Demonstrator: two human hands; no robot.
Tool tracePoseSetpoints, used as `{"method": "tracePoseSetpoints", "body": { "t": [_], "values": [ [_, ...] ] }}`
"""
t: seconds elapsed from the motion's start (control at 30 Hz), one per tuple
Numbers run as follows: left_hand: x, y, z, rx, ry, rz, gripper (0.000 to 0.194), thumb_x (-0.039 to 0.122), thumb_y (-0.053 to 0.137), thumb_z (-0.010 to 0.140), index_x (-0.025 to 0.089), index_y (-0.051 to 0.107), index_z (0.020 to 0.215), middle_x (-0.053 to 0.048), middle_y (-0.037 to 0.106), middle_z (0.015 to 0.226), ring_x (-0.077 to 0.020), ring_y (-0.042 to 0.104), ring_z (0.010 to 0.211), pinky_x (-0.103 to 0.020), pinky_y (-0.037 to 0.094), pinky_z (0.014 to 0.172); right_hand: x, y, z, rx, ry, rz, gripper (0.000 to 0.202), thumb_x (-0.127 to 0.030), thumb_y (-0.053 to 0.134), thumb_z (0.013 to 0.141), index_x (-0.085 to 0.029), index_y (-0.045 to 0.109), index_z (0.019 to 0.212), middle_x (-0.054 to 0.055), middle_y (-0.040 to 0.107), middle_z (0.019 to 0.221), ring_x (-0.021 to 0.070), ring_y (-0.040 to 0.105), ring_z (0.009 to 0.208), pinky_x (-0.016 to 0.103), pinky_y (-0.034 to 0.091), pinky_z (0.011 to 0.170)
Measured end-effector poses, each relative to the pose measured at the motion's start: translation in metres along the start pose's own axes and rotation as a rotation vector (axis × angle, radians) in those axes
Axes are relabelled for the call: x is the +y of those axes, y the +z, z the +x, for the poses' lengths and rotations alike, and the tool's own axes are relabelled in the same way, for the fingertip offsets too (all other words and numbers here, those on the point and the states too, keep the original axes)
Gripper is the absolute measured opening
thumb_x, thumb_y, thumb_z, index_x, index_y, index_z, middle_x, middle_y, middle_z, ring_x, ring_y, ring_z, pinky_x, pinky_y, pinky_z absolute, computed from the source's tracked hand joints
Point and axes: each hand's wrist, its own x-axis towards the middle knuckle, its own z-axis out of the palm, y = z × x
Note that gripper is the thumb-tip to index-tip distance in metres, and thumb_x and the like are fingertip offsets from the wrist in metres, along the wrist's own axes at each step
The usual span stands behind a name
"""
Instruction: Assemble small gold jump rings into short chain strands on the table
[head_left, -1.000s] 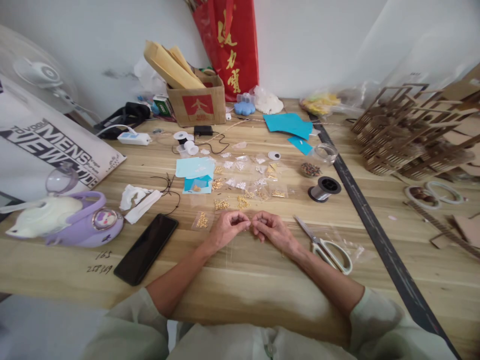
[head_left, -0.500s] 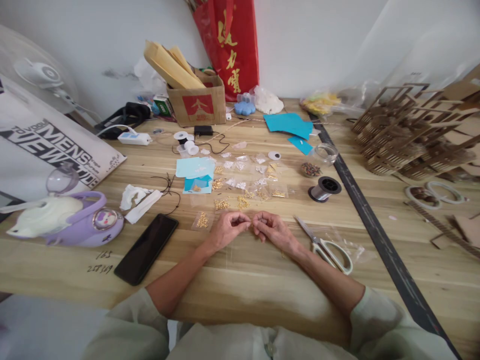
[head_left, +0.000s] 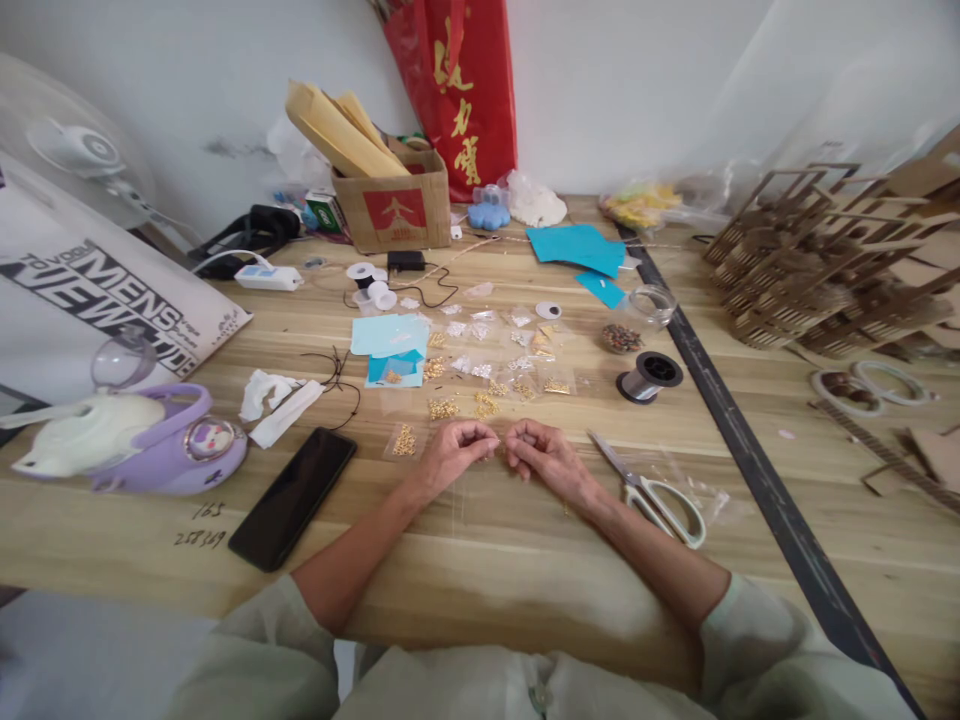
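My left hand (head_left: 454, 455) and my right hand (head_left: 541, 457) rest on the wooden table (head_left: 487, 560) with fingertips pinched together and almost touching each other. Something tiny is held between them; it is too small to make out, and a thin clear thread seems to hang below. Just beyond the hands lie several small clear bags of gold beads (head_left: 487, 385). One bag of gold beads (head_left: 405, 440) lies left of my left hand. White-handled scissors (head_left: 652, 492) lie right of my right hand.
A black phone (head_left: 294, 496) lies at the left front, a purple and white kettle-like item (head_left: 127, 440) further left. A thread spool (head_left: 649, 377), a bead dish (head_left: 621, 339), blue paper (head_left: 577, 250), a cardboard box (head_left: 394, 205) and wooden lattice pieces (head_left: 817, 270) stand further back.
Almost nothing has changed: both hands stay pinched together in the same spot, with only slight finger movement.
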Motion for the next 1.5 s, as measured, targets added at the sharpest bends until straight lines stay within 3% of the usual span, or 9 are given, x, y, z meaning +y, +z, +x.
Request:
{"method": "tracePoseSetpoints", "body": {
  "t": [0.17, 1.0, 1.5],
  "values": [
    [0.0033, -0.0002, -0.0003, 0.011, -0.041, -0.089, 0.024, 0.036, 0.068, 0.071, 0.012, 0.064, 0.074, -0.001, 0.059, 0.065, -0.0108, 0.052, 0.061, -0.023, 0.043, 0.061, -0.0029, 0.0003, -0.0004, -0.004, 0.015, -0.005, 0.032, -0.048, 0.063, 0.080, -0.017, 0.055, 0.079, -0.003, 0.057, 0.059, 0.0060, 0.044, 0.043, 0.020, 0.037, 0.044],
    [0.0075, 0.0001, -0.0026, -0.037, -0.021, -0.051, 0.023, 0.035, 0.065, 0.076, 0.012, 0.064, 0.075, -0.001, 0.060, 0.066, -0.0113, 0.053, 0.064, -0.024, 0.044, 0.065, -0.0056, 0.0012, -0.0015, -0.033, -0.011, -0.024, 0.034, -0.050, 0.062, 0.081, -0.017, 0.056, 0.078, -0.002, 0.056, 0.061, 0.0065, 0.045, 0.044, 0.021, 0.037, 0.045],
    [-0.0020, 0.0026, -0.0011, -0.010, 0.008, -0.080, 0.023, 0.033, 0.069, 0.072, 0.012, 0.061, 0.077, 0.000, 0.059, 0.065, -0.0100, 0.053, 0.062, -0.022, 0.043, 0.061, -0.0058, 0.0011, -0.0014, -0.032, -0.011, -0.049, 0.035, -0.051, 0.062, 0.080, -0.016, 0.056, 0.078, -0.002, 0.057, 0.061, 0.0065, 0.046, 0.045, 0.021, 0.038, 0.046]
  ]
}}
